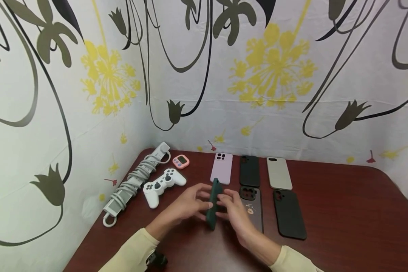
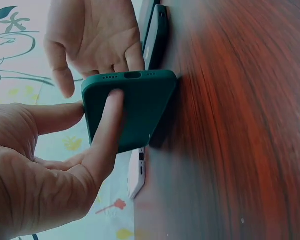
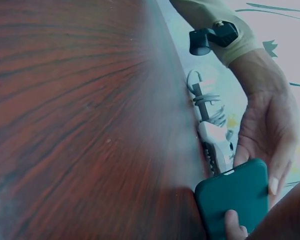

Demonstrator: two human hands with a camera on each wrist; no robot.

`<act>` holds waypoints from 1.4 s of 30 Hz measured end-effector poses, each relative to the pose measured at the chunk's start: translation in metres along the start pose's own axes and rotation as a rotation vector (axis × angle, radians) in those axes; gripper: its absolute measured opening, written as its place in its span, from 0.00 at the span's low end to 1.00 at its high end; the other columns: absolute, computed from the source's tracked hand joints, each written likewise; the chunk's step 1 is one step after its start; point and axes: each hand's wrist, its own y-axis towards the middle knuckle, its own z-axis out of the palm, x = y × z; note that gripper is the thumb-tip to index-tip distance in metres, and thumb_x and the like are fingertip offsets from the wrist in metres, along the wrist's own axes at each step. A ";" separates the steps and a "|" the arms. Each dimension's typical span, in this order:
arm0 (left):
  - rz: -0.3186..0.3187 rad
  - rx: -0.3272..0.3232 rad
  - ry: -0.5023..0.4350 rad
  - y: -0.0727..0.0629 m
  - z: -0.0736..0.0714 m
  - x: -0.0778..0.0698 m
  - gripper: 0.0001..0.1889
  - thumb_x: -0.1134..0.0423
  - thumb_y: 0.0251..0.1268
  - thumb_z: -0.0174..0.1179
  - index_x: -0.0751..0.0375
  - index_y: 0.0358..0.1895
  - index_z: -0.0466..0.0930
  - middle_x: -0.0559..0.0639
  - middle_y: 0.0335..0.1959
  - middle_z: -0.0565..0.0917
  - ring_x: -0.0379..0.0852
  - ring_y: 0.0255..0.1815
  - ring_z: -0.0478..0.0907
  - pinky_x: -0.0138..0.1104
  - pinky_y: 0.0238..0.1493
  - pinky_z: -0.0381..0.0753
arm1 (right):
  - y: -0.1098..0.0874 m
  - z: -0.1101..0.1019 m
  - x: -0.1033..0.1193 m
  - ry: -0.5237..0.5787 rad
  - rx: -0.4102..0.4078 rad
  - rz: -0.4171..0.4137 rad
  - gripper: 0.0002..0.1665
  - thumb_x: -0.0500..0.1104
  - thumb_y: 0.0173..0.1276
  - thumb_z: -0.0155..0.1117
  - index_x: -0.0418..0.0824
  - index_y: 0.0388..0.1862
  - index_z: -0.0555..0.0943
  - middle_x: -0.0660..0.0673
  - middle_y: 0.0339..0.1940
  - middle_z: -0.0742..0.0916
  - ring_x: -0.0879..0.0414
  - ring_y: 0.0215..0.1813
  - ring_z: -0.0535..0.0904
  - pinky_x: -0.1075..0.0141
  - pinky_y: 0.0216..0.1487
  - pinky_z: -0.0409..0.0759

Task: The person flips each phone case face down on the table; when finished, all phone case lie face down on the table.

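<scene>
A dark green phone case [image 1: 214, 204] stands on edge above the table, between the two hands. My left hand [image 1: 189, 203] pinches it, the thumb lying along one broad face and other fingers at its edge. On the opposite side is my right hand [image 1: 236, 213]; in the right wrist view one of its fingertips [image 3: 232, 220] touches the case's flat green face. The right hand's thumb points away from the case in the left wrist view. A cutout shows in the case's short edge [image 2: 133, 75]. Whether a phone is inside I cannot tell.
Behind the hands lie a lilac case [image 1: 221, 170], black cases [image 1: 249, 172] [image 1: 290, 215], a pale case [image 1: 279, 173] and a grey case [image 1: 256, 211]. Leftward are a white game controller [image 1: 161, 185], a pink timer [image 1: 181, 162] and a cord-wrapped power strip [image 1: 136, 181]. Patterned cloth [image 1: 197, 87] hangs behind.
</scene>
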 end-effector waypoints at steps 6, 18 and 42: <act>0.003 -0.018 0.044 -0.005 -0.011 0.002 0.28 0.70 0.74 0.63 0.62 0.75 0.70 0.64 0.59 0.83 0.51 0.42 0.90 0.45 0.38 0.92 | 0.003 0.001 -0.002 -0.053 0.040 0.003 0.37 0.48 0.83 0.52 0.32 0.82 0.55 0.29 0.76 0.72 0.36 0.75 0.73 0.48 0.63 0.86; 0.018 -0.028 0.069 -0.009 -0.018 0.010 0.29 0.73 0.76 0.57 0.65 0.77 0.66 0.65 0.61 0.80 0.46 0.41 0.87 0.42 0.36 0.91 | 0.006 0.002 -0.010 -0.099 0.046 0.009 0.45 0.46 0.81 0.56 0.27 0.83 0.48 0.23 0.82 0.60 0.29 0.79 0.68 0.44 0.67 0.83; 0.031 0.007 0.034 0.000 -0.019 0.022 0.29 0.75 0.75 0.55 0.66 0.78 0.65 0.68 0.62 0.77 0.48 0.46 0.88 0.44 0.39 0.92 | 0.020 -0.018 -0.007 -0.308 -0.056 -0.147 0.36 0.29 0.68 0.69 0.36 0.73 0.68 0.35 0.60 0.79 0.51 0.48 0.81 0.58 0.40 0.89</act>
